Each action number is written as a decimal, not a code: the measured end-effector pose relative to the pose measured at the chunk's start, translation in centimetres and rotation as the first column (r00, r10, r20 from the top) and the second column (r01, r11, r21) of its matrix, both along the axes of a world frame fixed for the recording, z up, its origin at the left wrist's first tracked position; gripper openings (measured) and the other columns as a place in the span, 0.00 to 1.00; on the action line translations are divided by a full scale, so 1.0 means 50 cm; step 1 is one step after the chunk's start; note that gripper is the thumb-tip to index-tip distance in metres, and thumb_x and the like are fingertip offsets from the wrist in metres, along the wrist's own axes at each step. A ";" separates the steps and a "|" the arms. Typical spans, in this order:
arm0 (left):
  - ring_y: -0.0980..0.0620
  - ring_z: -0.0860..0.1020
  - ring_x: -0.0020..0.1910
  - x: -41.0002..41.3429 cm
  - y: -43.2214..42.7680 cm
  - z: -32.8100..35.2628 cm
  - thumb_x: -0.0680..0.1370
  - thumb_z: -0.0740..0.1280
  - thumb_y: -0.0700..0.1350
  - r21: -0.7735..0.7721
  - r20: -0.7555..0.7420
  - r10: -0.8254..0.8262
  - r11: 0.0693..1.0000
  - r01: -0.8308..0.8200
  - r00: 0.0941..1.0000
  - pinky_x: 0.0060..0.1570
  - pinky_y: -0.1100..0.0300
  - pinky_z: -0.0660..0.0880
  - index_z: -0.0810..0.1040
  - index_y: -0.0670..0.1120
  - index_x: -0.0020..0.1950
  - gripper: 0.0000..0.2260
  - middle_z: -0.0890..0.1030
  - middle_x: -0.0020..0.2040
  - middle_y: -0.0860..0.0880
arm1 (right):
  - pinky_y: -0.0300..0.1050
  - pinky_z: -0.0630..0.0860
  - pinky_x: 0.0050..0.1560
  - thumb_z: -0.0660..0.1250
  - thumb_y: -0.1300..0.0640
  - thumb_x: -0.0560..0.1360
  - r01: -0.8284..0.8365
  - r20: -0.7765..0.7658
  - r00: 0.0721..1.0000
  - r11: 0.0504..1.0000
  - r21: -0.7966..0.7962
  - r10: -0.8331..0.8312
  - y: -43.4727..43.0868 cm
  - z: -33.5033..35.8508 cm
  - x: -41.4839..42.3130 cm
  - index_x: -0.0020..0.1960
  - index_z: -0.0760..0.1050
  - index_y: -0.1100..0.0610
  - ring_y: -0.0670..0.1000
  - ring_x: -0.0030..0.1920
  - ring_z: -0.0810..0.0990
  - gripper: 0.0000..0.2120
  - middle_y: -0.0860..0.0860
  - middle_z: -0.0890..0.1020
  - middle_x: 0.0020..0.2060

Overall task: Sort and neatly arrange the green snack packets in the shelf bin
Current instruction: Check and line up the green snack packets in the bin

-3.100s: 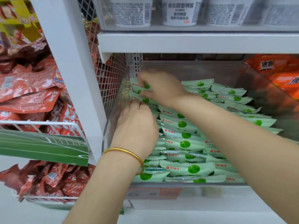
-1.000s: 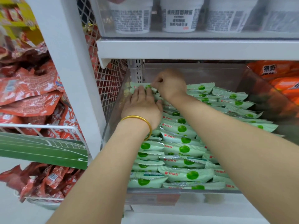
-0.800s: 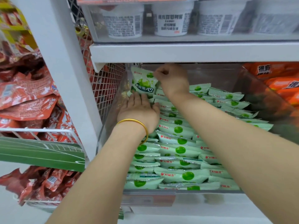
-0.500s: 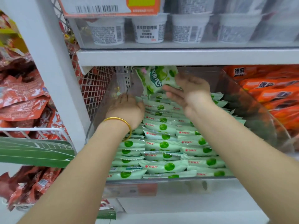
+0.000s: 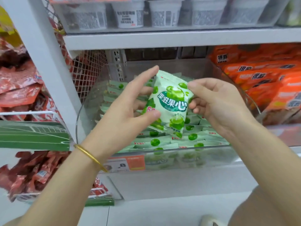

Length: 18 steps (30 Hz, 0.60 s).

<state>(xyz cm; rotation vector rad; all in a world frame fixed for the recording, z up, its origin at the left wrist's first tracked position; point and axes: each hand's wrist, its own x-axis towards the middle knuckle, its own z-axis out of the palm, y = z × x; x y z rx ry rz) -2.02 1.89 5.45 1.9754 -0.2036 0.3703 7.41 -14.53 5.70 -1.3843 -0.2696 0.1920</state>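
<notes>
A pale green snack packet with green fruit pictures is held upright in front of the clear shelf bin. My right hand pinches its right edge between thumb and fingers. My left hand touches its left side, thumb on the lower front, fingers spread behind it. Rows of several more green packets stand on edge in the bin behind and below the held one.
Orange packets fill the bin to the right. Red packets hang in wire racks on the left, behind a white upright post. White cups stand on the shelf above. A price label sits on the bin's front.
My right hand pulled one packet up from the back left of the bin and brought it forward. My left hand left the packet rows and rose to meet it.
</notes>
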 end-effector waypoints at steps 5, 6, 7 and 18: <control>0.70 0.74 0.53 0.005 0.000 -0.015 0.74 0.65 0.28 -0.152 0.048 0.001 0.988 0.006 0.999 0.49 0.69 0.74 0.70 0.59 0.64 0.29 0.75 0.57 0.65 | 0.38 0.67 0.23 0.66 0.49 0.75 -0.041 -0.061 0.997 0.998 0.049 0.044 0.016 -0.005 0.008 0.43 0.74 0.57 0.46 0.25 0.72 0.11 0.50 0.75 0.29; 0.69 0.75 0.54 0.006 0.000 -0.015 0.74 0.65 0.29 -0.190 0.049 -0.004 0.982 0.013 0.999 0.50 0.69 0.74 0.70 0.58 0.65 0.29 0.75 0.58 0.64 | 0.39 0.66 0.23 0.66 0.45 0.74 -0.042 -0.040 0.998 0.999 -0.027 0.041 0.018 -0.005 0.010 0.41 0.74 0.56 0.47 0.26 0.72 0.14 0.49 0.75 0.30; 0.66 0.76 0.55 0.007 0.003 -0.018 0.74 0.66 0.29 -0.229 0.045 -0.014 0.973 0.024 0.999 0.51 0.68 0.74 0.69 0.58 0.65 0.29 0.75 0.60 0.62 | 0.40 0.66 0.23 0.66 0.43 0.73 -0.051 0.009 0.999 0.990 -0.130 0.052 0.020 -0.008 0.010 0.41 0.75 0.57 0.47 0.27 0.73 0.17 0.50 0.76 0.31; 0.66 0.77 0.54 0.009 0.009 -0.027 0.69 0.67 0.30 -0.279 -0.009 -0.132 0.952 0.124 0.991 0.51 0.70 0.73 0.64 0.55 0.69 0.34 0.73 0.64 0.59 | 0.47 0.78 0.34 0.69 0.47 0.67 -0.065 0.144 0.987 0.996 -0.068 0.074 0.034 -0.013 -0.006 0.53 0.67 0.79 0.58 0.36 0.77 0.35 0.75 0.76 0.44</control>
